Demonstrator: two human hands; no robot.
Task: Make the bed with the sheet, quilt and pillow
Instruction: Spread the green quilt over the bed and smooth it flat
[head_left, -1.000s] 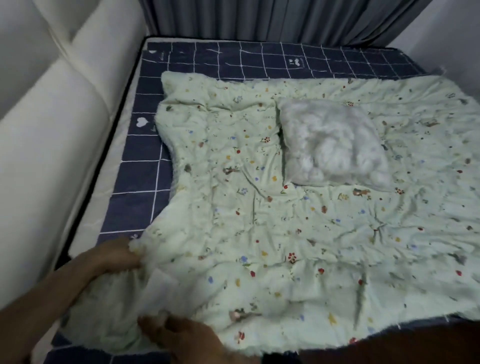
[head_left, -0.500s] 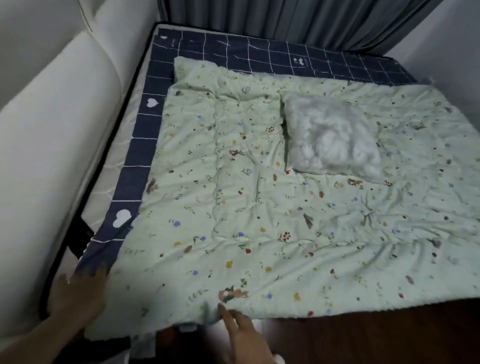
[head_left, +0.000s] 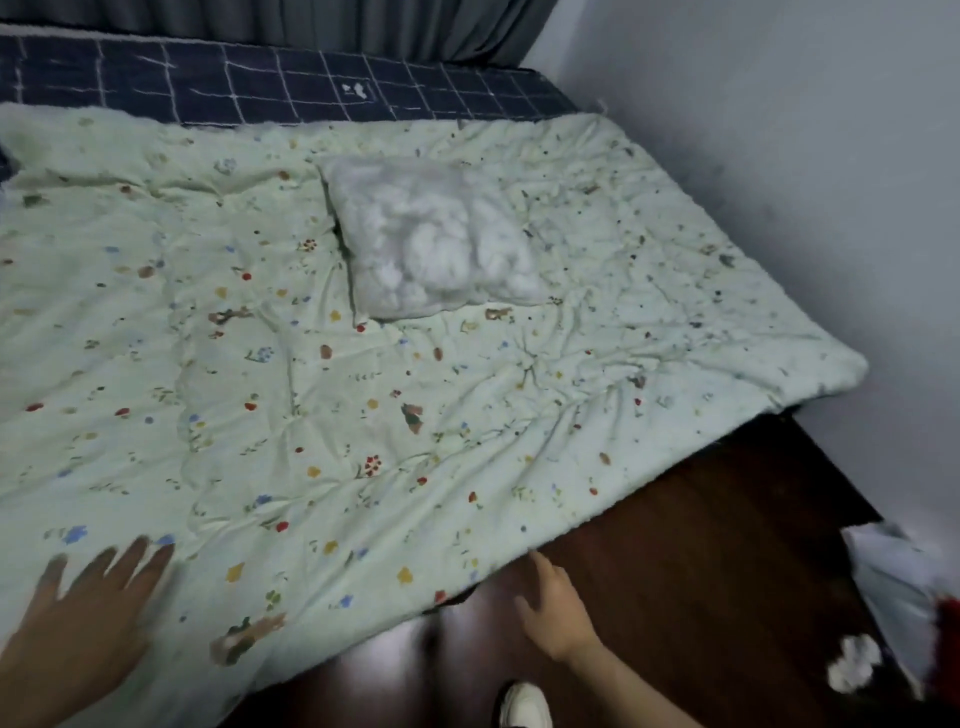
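A pale green quilt (head_left: 363, 405) with small flower prints lies spread over the bed, wrinkled near the middle. A white lumpy pillow (head_left: 426, 239) rests on top of it toward the far side. The navy checked sheet (head_left: 249, 88) shows as a strip beyond the quilt's far edge. My left hand (head_left: 88, 618) lies flat with fingers spread on the quilt's near left part. My right hand (head_left: 550, 613) hovers with loose fingers just off the quilt's near edge, above the floor, holding nothing.
Dark wooden floor (head_left: 701, 571) runs along the bed's near side. A white shoe (head_left: 524, 706) shows at the bottom. White and red items (head_left: 904, 597) lie at the right edge. A grey wall (head_left: 779, 156) and grey curtain (head_left: 363, 26) border the bed.
The view has swung right along the bed. Both hands let go of the quilt's near left corner; the left now lies flat on the quilt and the right has moved off its edge.
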